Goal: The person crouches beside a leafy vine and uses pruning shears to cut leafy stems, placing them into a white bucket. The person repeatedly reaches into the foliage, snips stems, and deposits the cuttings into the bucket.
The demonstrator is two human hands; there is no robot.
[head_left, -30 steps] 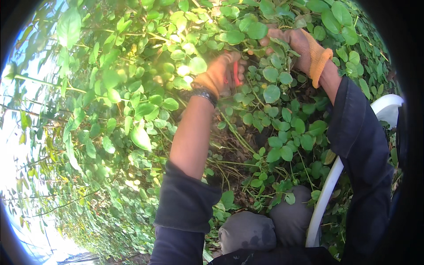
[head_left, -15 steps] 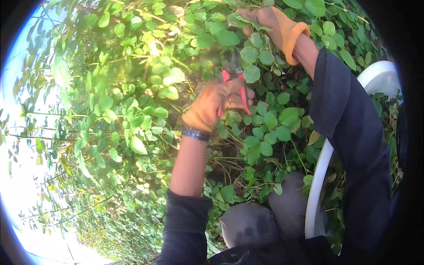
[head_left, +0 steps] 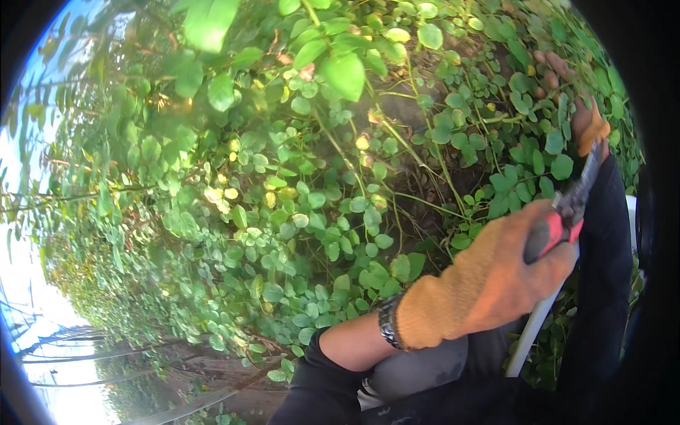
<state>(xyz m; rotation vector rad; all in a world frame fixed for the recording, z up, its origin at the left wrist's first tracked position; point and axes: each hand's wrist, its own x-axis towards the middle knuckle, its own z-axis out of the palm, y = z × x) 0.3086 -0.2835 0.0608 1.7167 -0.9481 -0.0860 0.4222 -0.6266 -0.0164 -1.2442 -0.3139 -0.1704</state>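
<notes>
All across the ground, leafy green bushes (head_left: 319, 212) spread wide! Low right, the orange-gloved left hand (head_left: 496, 273) is curled tight. Upper right, the right hand (head_left: 582, 119) sits half hidden among leaves; can't tell whether it's gripping. And in that left fist, pruning shears (head_left: 567, 212): red-and-dark handles, grey blades (head_left: 589, 168) slanting upward.

left glove (head_left: 453, 294): rough knit cloth | pruner blades (head_left: 586, 173): metal | handles (head_left: 550, 232): smooth plastic (seemingly)
</notes>
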